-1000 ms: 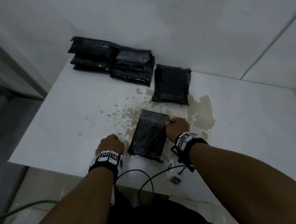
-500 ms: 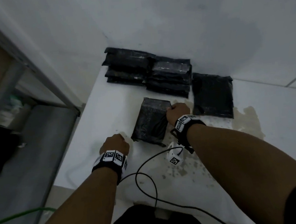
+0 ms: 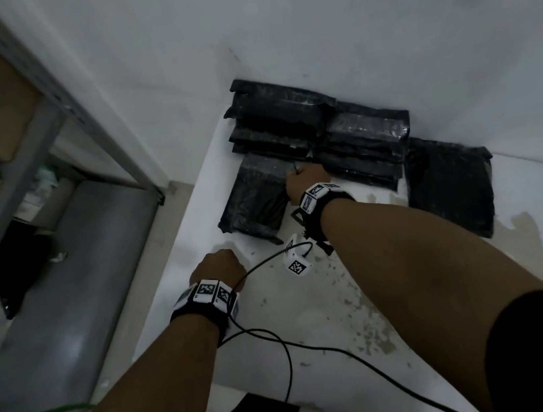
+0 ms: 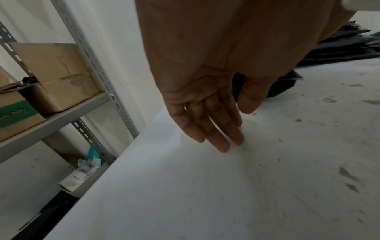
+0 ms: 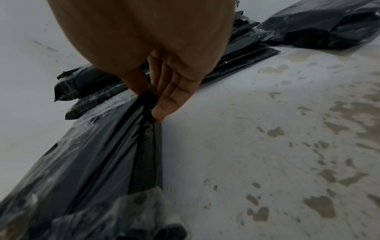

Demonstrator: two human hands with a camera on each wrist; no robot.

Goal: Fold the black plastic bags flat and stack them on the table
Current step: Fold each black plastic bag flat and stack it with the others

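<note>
A folded black plastic bag (image 3: 255, 201) (image 5: 92, 162) lies on the white table (image 3: 419, 342) just in front of two stacks of folded black bags (image 3: 280, 116) (image 3: 367, 141) at the wall. My right hand (image 3: 306, 180) (image 5: 154, 95) pinches the bag's right edge between thumb and fingers. My left hand (image 3: 218, 268) (image 4: 226, 126) hangs with its fingers straight over the table near the left edge, holding nothing. Another folded black bag (image 3: 450, 185) lies alone to the right of the stacks.
A metal shelf rack (image 4: 86, 53) with cardboard boxes (image 4: 55, 73) stands left of the table. The table's left edge (image 4: 127, 154) runs close to my left hand. Brown worn patches (image 3: 362, 304) mark the tabletop. A black cable (image 3: 281, 343) trails from my wrists.
My right hand has carried the folded bag away from me, up to the foot of the two stacks at the wall. My left hand stayed near the table's left edge.
</note>
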